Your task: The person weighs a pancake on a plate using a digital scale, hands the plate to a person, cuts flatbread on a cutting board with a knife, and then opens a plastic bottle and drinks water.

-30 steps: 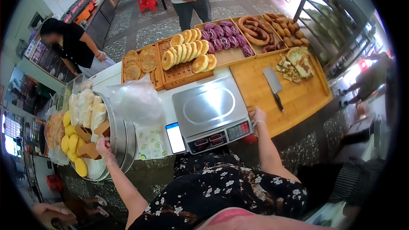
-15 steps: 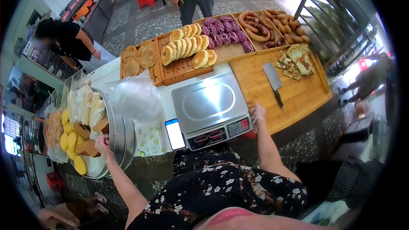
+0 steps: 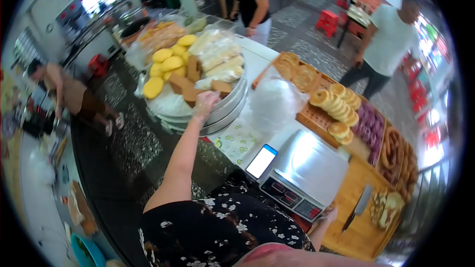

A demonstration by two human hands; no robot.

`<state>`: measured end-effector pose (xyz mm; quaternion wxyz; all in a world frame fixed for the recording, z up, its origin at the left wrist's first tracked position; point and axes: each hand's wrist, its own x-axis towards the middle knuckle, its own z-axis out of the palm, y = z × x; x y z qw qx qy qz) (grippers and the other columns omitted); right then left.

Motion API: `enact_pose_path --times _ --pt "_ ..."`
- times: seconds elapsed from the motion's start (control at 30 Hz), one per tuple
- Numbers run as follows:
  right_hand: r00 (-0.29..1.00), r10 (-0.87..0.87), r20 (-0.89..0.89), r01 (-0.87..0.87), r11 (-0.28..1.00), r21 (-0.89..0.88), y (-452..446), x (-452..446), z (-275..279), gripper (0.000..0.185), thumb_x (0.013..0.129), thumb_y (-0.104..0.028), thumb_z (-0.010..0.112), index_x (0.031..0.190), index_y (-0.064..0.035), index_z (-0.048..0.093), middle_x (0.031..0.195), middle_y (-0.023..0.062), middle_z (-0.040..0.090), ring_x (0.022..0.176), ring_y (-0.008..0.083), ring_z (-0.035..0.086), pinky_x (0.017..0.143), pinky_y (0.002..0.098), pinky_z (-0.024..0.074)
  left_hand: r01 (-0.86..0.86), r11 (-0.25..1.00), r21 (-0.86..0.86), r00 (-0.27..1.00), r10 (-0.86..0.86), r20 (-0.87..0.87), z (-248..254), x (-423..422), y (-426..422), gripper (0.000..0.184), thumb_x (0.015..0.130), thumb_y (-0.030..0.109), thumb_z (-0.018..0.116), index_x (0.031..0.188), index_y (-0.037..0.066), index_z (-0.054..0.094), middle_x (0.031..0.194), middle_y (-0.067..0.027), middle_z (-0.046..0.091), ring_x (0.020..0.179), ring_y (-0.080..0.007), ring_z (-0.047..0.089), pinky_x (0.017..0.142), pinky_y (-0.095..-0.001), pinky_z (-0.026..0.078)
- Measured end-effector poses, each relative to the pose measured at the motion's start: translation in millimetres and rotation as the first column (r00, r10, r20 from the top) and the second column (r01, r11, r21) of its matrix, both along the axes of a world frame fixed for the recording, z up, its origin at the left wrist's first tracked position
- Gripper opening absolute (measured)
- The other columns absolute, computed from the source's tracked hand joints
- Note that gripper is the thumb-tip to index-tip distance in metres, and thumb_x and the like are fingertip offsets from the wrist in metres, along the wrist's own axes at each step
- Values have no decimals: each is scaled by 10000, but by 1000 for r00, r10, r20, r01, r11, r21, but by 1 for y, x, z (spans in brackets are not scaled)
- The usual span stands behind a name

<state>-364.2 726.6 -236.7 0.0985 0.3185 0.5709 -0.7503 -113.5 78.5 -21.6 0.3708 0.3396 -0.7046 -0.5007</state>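
My left hand [image 3: 205, 105], in a clear plastic glove, rests at the near rim of the round metal steamer [image 3: 225, 118], its fingers bent beside brown cake pieces [image 3: 182, 85]; whether it grips one is hidden. Yellow round buns [image 3: 171, 63] and wrapped pale rolls [image 3: 217, 52] share the steamer. My right hand [image 3: 329, 214], gloved too, is at the right front corner of the silver scale [image 3: 311, 163], partly hidden by it. A phone [image 3: 261, 161] lies against the scale's left side, and a clear plastic bag [image 3: 274, 100] sits behind it.
Trays of flat cakes [image 3: 303, 77], round pastries [image 3: 336, 109], purple rolls [image 3: 368, 127] and brown sausages [image 3: 392, 153] line the far side. A cleaver [image 3: 358, 207] lies on the wooden board [image 3: 346, 237]. One person [image 3: 386, 39] stands beyond the trays; others are farther left.
The view has swung left, bringing the steamer toward the middle and the scale to the lower right. My left hand remains at the steamer's rim and my right hand by the scale.
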Motion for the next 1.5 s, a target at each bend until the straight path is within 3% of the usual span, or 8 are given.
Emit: enact_pose_path --times 0.07,0.53,0.6,0.63,0.7,0.93,1.4,1.5 --pt "996 -82 25 83 996 -42 -2 2 0 319 877 -430 497 684 -176 495 490 -50 422 374 115 395 332 260 256 30 1000 1 996 -30 -82 -1 1 1 304 809 296 608 653 35 612 568 -4 537 512 -80 451 486 -242 353" --pt "999 -18 28 20 996 -85 3 5 -7 326 898 -409 442 650 -197 448 476 -55 392 358 99 355 324 246 219 -9 988 154 964 50 -261 25 3 11 292 831 254 570 653 26 608 567 -8 544 497 -79 459 478 -239 359" --pt "1000 26 -3 -26 966 -259 29 -17 -54 349 902 -412 440 627 -198 435 470 -53 391 353 92 340 321 243 223 -149 980 -128 963 115 -245 63 15 1 358 866 306 511 653 35 607 524 -8 512 461 -89 450 452 -245 349" --pt "999 1 51 9 979 -204 26 -11 -40 325 907 -394 411 901 -112 572 589 -35 484 459 109 413 375 257 318 -247 941 -230 943 179 -280 84 19 -10 371 879 322 494 675 38 619 507 -8 498 453 -92 450 442 -245 345" --pt "996 73 46 -64 983 -173 33 -4 -31 328 906 -396 413 912 -110 573 601 -36 491 470 107 424 381 249 322 -302 949 92 824 309 -475 130 33 -39 301 898 317 487 981 66 631 528 1 481 441 -84 437 411 -215 330" --pt "990 122 67 -106 971 -215 51 -24 -69 327 903 -391 423 939 -104 577 594 -45 486 464 108 454 356 247 310 -506 861 59 761 477 -440 206 71 -129 719 849 208 549 1428 131 129 571 -17 472 467 -92 447 394 -219 331" --pt "989 -35 146 50 994 -101 11 2 -3 326 891 -464 472 758 -174 533 517 -79 457 399 80 412 341 242 231 -654 756 -8 670 574 -471 261 74 -170 588 826 195 592 1305 71 274 592 -36 501 420 -91 448 332 -198 300" --pt "988 -18 153 43 986 -159 8 7 7 313 891 -446 482 737 -174 497 532 -72 470 414 88 431 345 243 241 -462 836 -297 884 408 -228 240 60 -118 329 870 239 528 1126 34 508 639 -28 509 533 -101 490 463 -242 375"
